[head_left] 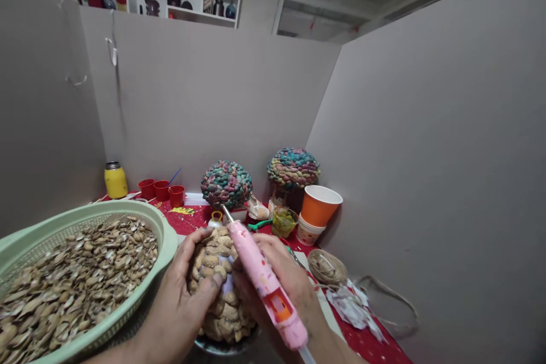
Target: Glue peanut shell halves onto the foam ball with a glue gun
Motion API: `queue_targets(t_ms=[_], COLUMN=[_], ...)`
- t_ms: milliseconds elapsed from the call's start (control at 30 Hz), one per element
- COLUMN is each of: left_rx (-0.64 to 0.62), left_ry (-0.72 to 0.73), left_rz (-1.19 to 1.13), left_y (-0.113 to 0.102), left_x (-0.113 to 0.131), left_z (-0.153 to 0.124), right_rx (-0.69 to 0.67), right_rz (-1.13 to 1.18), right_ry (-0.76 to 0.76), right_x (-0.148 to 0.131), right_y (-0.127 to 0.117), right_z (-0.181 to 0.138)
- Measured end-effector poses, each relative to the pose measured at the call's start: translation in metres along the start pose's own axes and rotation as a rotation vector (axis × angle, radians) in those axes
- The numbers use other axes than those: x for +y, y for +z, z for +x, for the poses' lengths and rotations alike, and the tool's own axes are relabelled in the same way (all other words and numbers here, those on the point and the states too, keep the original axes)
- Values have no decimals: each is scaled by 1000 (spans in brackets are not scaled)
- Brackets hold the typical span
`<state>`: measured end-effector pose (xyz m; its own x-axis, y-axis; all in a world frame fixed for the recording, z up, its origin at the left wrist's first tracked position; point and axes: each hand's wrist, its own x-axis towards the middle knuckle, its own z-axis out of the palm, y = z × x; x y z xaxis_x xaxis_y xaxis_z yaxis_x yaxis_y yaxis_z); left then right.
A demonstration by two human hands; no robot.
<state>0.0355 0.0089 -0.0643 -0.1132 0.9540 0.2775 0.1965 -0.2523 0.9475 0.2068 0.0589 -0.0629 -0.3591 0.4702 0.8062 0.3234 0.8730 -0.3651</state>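
Observation:
My left hand (187,290) is wrapped round a ball covered with glued-on nut shells (222,296), thumb pressing on a shell at its front. My right hand (281,278) grips a pink hot glue gun (264,281); its metal tip points up and away, just above the ball's top. The ball rests on a dark round base near the table's front edge. A pale green plastic basket (166,239) full of several loose nut shells (72,278) sits right beside my left hand.
Two painted shell-covered balls (226,183) (293,168) stand at the back of the red table. Orange paper cups (319,210), a small glass with green stuff (284,220), red cups (161,189), a yellow flask (115,180), a twine coil (327,267) and crumpled paper (354,307) lie around. Grey partition walls close in.

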Motion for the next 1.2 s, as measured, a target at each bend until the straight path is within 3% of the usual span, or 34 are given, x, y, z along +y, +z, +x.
queue_targets(t_ms=[467,1033,1200], left_rx=[30,55,61], left_ry=[-10,16,1], left_rz=[27,91,58], left_y=[1,4,4], left_x=[-5,-4,3], left_z=[-2,-2,-2], right_rx=[-141,-46,-7], right_rz=[25,-70,-2], right_ry=[-4,-47,-36], right_x=[-2,-2,-1], right_y=[-2,-2,-2], right_z=[6,4,-2])
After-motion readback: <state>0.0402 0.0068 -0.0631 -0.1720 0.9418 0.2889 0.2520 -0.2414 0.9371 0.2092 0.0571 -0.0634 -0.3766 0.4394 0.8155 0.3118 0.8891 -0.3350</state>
